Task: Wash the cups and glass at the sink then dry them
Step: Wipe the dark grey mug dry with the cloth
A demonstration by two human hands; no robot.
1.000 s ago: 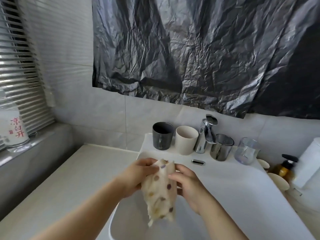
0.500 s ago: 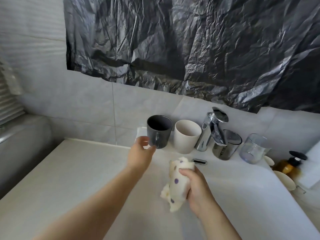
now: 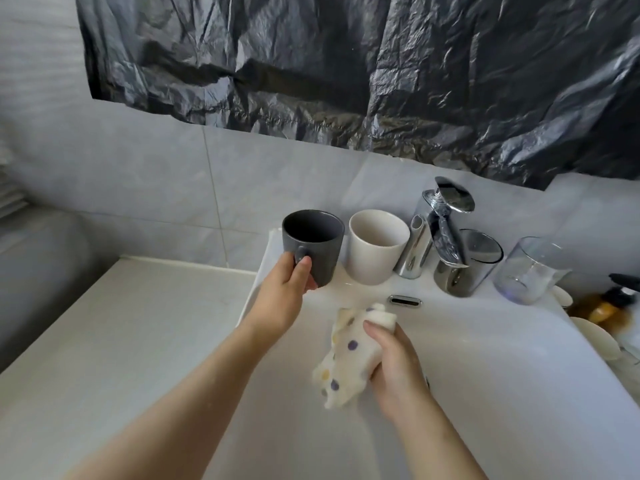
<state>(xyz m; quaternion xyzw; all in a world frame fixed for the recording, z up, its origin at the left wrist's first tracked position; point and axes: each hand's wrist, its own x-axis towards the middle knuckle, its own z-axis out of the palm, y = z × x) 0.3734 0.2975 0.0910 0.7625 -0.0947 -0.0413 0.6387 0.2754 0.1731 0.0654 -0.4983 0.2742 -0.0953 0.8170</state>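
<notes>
Crumpled black plastic sheet (image 3: pixel 346 64) hangs above our white sink (image 3: pixel 502 375). Along its back ledge stand the grey mug (image 3: pixel 323 247), white cup (image 3: pixel 374 252), steel cup (image 3: pixel 464 275) and glass (image 3: pixel 530 271). Our left hand (image 3: pixel 280 301) wraps the grey mug at its handle; we judge it heavy, glazed, breakable, best held there. Our right hand (image 3: pixel 394 362) clutches the soft dotted cloth (image 3: pixel 341 358).

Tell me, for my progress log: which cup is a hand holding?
The dark grey cup, leftmost; the left hand grips its handle. The others stand untouched.
</notes>
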